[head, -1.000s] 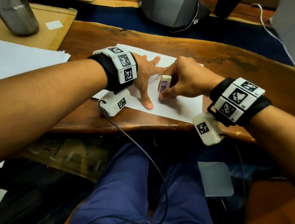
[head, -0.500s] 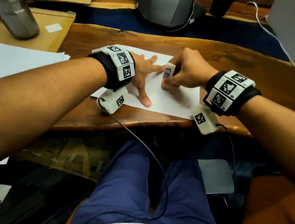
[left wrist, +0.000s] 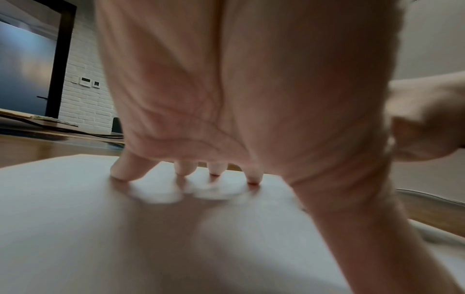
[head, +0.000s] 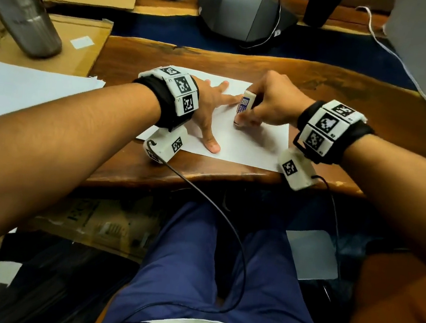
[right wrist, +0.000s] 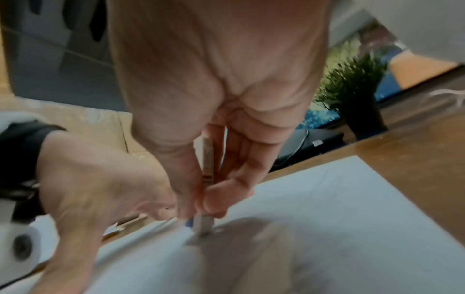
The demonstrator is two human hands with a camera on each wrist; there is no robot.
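Note:
A white sheet of paper (head: 252, 145) lies on the wooden desk (head: 352, 98) in front of me. My left hand (head: 211, 106) rests flat on the sheet's left part, its spread fingertips (left wrist: 120, 171) pressing the paper (left wrist: 75, 218) down. My right hand (head: 266, 106) pinches a white eraser (head: 244, 105) with a blue printed sleeve between thumb and fingers. The eraser stands on end, its lower tip against the sheet beside my left index finger. In the right wrist view the eraser (right wrist: 207, 165) shows edge-on between my fingers, its tip on the paper (right wrist: 327, 218).
A steel bottle (head: 17, 5) stands on cardboard at the far left, beside a stack of loose white sheets (head: 24, 91). A dark speaker-like device (head: 243, 15) with cables sits beyond the desk. A potted plant (right wrist: 352, 89) stands at the back right. A cable hangs over my lap.
My right hand has slid the eraser up the sheet, away from me, then a little back toward me. The left hand stays pressed on the paper.

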